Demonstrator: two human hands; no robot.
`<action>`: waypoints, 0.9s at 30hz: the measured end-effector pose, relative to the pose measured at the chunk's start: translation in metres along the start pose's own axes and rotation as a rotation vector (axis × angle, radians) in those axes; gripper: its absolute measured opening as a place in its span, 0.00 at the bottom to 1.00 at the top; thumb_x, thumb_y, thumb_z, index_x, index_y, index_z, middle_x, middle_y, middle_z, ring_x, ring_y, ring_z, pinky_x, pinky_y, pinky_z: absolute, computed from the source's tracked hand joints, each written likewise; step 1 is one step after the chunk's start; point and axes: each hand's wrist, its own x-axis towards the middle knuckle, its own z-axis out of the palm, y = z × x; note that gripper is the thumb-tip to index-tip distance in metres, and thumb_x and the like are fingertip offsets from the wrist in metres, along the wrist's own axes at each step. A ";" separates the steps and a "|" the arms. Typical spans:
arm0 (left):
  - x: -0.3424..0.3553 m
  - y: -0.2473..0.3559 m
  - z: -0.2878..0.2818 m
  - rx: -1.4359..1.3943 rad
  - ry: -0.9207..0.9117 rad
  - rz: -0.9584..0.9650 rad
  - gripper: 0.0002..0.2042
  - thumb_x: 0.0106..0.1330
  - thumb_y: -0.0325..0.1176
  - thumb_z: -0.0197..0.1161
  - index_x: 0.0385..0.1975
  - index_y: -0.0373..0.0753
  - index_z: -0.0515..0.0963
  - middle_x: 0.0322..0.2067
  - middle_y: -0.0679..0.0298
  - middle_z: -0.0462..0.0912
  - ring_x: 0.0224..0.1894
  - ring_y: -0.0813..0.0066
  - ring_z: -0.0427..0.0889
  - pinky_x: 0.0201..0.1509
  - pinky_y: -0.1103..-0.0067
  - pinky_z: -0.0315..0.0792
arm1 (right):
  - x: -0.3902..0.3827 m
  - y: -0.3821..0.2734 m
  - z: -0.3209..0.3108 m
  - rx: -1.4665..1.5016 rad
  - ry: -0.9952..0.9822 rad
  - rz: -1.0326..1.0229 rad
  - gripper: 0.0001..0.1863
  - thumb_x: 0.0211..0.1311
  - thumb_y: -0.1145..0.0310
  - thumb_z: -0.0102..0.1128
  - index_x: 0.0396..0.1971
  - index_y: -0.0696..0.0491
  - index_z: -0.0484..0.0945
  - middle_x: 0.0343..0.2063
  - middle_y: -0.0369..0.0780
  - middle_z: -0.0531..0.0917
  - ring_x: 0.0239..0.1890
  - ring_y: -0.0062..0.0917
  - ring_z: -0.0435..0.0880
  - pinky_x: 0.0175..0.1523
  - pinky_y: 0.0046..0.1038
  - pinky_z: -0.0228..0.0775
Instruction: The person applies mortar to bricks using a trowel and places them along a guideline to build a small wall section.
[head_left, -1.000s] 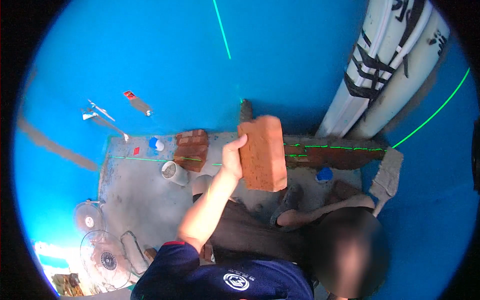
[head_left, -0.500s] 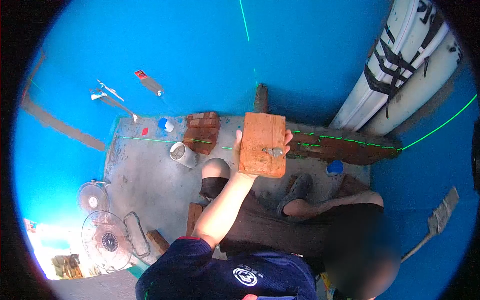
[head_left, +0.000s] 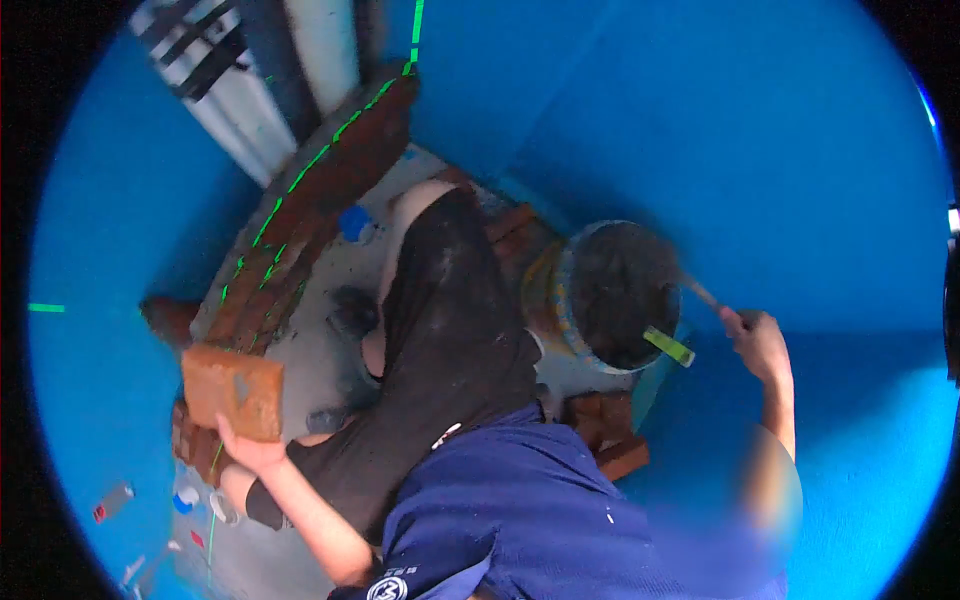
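Observation:
My left hand (head_left: 250,452) is closed round the lower edge of an orange brick (head_left: 232,390) and holds it up at the left, with its broad face showing. My right hand (head_left: 764,348) grips the handle of a trowel-like tool (head_left: 704,294) at the right. That tool's far end reaches the rim of a round bucket (head_left: 566,318); its blade is blurred and partly lost against the dark mortar (head_left: 620,290) inside. A yellow-green strip (head_left: 668,346) sticks out over the bucket's near rim.
A low curved brick wall (head_left: 330,180) with a green laser line runs along the left. Wrapped white panels (head_left: 225,95) lean behind it. Loose bricks (head_left: 608,425) lie below the bucket. A blue cup (head_left: 356,224) stands near my legs. Blue walls (head_left: 780,180) rise close on the right.
My view has swung to the right, bringing the bucket into sight. The brick, still in my left hand, now sits at the left. My right hand has come into view with the tool at the bucket.

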 end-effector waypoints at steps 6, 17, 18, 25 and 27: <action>0.003 0.034 0.030 0.321 -0.109 0.022 0.30 0.64 0.40 0.61 0.64 0.38 0.62 0.60 0.59 0.69 0.61 0.59 0.69 0.62 0.62 0.66 | 0.037 0.029 0.070 -0.661 -0.263 -0.013 0.24 0.61 0.45 0.57 0.36 0.54 0.82 0.39 0.49 0.84 0.41 0.46 0.83 0.42 0.43 0.76; -0.042 0.043 0.039 0.498 -0.039 0.218 0.30 0.61 0.31 0.64 0.64 0.40 0.61 0.62 0.60 0.67 0.63 0.60 0.66 0.66 0.62 0.61 | 0.155 0.068 0.189 -0.568 -0.395 -0.221 0.20 0.65 0.54 0.49 0.32 0.55 0.83 0.36 0.48 0.84 0.44 0.44 0.82 0.46 0.46 0.75; -0.044 0.040 0.038 0.446 -0.035 0.184 0.30 0.62 0.31 0.63 0.65 0.40 0.61 0.62 0.60 0.67 0.64 0.59 0.66 0.67 0.61 0.61 | 0.149 0.064 0.183 -0.509 -0.446 -0.163 0.22 0.67 0.53 0.47 0.29 0.56 0.82 0.35 0.49 0.84 0.40 0.44 0.81 0.43 0.47 0.74; -0.031 0.049 0.040 0.406 -0.173 0.149 0.30 0.65 0.32 0.60 0.66 0.39 0.58 0.64 0.58 0.65 0.65 0.57 0.64 0.68 0.58 0.58 | 0.114 0.057 0.163 0.057 -0.608 0.097 0.34 0.67 0.39 0.45 0.21 0.57 0.80 0.20 0.46 0.80 0.23 0.37 0.76 0.32 0.43 0.67; -0.018 0.049 0.044 0.405 -0.317 0.115 0.30 0.66 0.33 0.60 0.67 0.37 0.57 0.64 0.57 0.64 0.66 0.55 0.62 0.69 0.56 0.57 | 0.109 0.077 0.164 0.130 -0.604 0.097 0.34 0.65 0.37 0.47 0.20 0.56 0.79 0.17 0.45 0.78 0.21 0.35 0.74 0.31 0.41 0.66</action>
